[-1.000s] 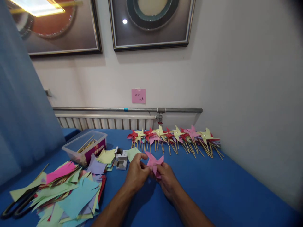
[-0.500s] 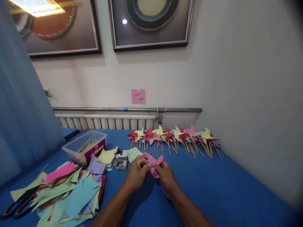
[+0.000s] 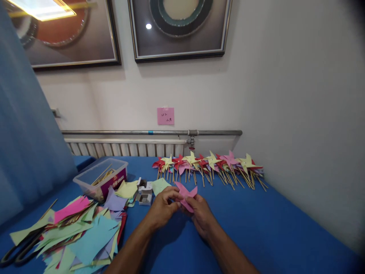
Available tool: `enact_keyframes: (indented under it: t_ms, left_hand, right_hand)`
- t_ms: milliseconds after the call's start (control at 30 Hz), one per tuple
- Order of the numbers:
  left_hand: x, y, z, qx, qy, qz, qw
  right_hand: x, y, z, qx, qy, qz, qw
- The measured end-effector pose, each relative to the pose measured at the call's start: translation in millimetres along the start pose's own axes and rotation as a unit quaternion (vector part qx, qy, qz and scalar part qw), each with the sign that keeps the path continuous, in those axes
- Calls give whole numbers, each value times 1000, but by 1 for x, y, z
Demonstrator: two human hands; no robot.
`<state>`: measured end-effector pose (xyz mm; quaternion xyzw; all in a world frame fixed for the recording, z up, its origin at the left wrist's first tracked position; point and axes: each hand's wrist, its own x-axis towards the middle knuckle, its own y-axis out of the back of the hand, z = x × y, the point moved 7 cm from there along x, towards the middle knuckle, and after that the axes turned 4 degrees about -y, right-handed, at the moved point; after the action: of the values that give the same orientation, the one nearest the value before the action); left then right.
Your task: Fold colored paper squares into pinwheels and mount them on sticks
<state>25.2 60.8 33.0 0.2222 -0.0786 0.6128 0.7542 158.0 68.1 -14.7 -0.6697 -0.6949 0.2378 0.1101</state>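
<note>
A pink paper pinwheel head is held over the blue table between both hands. My left hand pinches its left side with curled fingers. My right hand pinches its lower right part, thumb and fingers pressed together at the centre. Behind the hands, a row of finished pinwheels on wooden sticks lies along the far edge, in red, yellow and pink.
A heap of coloured paper pieces covers the left of the table, with black-handled scissors at its left end. A clear plastic box of sticks and small white boxes stand behind it. A radiator pipe runs along the wall.
The hands have shifted slightly and the pink pinwheel's blades have been turned and pressed closer together; the view has drifted a little.
</note>
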Motion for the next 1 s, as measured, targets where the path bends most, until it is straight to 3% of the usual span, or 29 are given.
enact_keyframes:
  t_ms: [133, 400, 567, 1000]
  left_hand:
    - [0, -3, -3, 0, 5, 14, 1000]
    - [0, -1, -9, 53, 13, 99, 994]
    - [0, 0, -6, 76, -2, 100, 992]
    - [-2, 5, -6, 132, 27, 91, 987]
  right_hand:
    - [-1, -1, 2, -8, -1, -5, 1000]
    - [19, 9, 15, -60, 36, 21, 997]
    - [32, 12, 22, -106, 50, 4, 993]
    - [-4, -10, -7, -163, 89, -54, 981]
